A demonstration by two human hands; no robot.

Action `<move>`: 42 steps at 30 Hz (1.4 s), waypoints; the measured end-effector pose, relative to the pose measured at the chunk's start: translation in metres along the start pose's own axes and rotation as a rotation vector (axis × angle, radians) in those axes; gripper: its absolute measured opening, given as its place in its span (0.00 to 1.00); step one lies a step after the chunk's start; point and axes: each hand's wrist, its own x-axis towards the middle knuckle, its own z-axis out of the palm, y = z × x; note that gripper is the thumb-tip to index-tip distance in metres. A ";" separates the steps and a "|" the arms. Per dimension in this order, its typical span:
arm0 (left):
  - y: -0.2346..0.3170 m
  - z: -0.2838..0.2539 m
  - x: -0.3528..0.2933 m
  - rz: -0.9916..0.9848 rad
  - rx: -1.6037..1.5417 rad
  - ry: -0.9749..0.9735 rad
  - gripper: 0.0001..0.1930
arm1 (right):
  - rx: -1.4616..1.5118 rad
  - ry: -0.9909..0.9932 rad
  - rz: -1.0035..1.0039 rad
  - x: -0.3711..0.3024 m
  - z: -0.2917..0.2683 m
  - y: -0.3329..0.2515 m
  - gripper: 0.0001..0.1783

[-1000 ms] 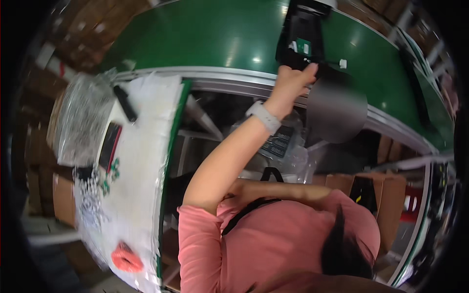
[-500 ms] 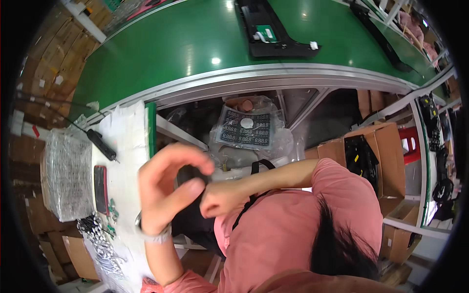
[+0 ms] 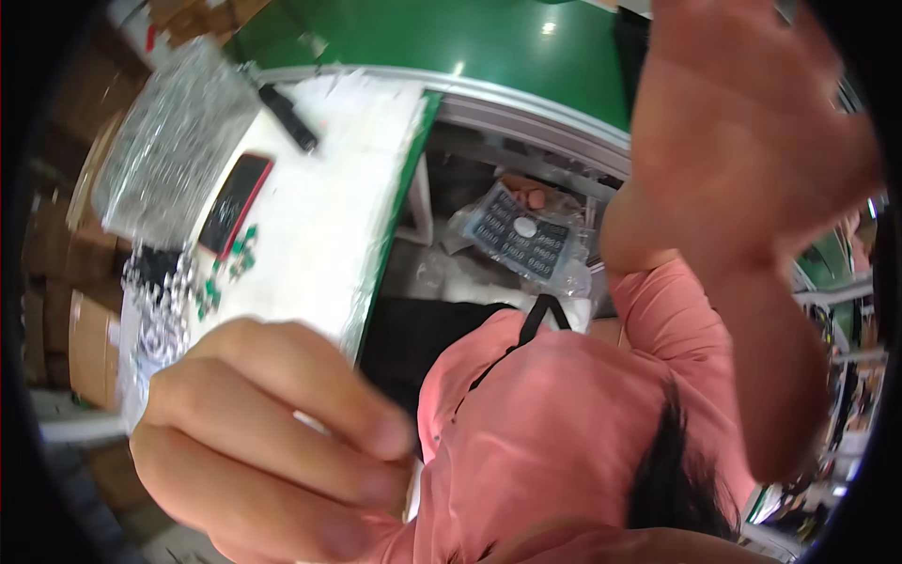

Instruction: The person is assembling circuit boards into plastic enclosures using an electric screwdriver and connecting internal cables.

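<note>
Both my hands are raised close to the view and look large in it. My left hand [image 3: 258,428] is at the lower left, in front of the white worktop [image 3: 319,235]. Its fingers lie together and curl inward, so the palm and anything in it are hidden. At the upper right, my right hand [image 3: 742,141] is lifted with its palm bare and its fingers apart. The upper edge cuts off part of its fingers. A dark phone with a red edge [image 3: 233,207] lies on the worktop, with small green parts [image 3: 225,273] beside it.
A black handheld tool [image 3: 288,118] lies at the worktop's far end. Left of it stands a block in clear wrap [image 3: 169,155], with bundled white-tipped cables [image 3: 164,296] nearer me. Beyond runs a green bench [image 3: 451,42]; below it a bagged sheet of digit displays [image 3: 521,230] shows.
My hands have parted. The right has risen to the upper right, and the left has come nearer the view with its fingers curled. The view has turned toward the white worktop.
</note>
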 end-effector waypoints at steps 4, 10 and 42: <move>0.025 -0.007 -0.027 0.007 0.109 0.096 0.10 | 0.143 -0.036 0.041 0.023 -0.093 0.065 0.58; 0.028 -0.031 -0.047 0.126 0.246 0.246 0.10 | 0.319 -0.174 0.020 0.047 0.028 0.093 0.58; 0.063 -0.018 -0.028 0.541 0.793 0.266 0.09 | 0.638 -0.379 -0.120 0.105 0.066 0.075 0.59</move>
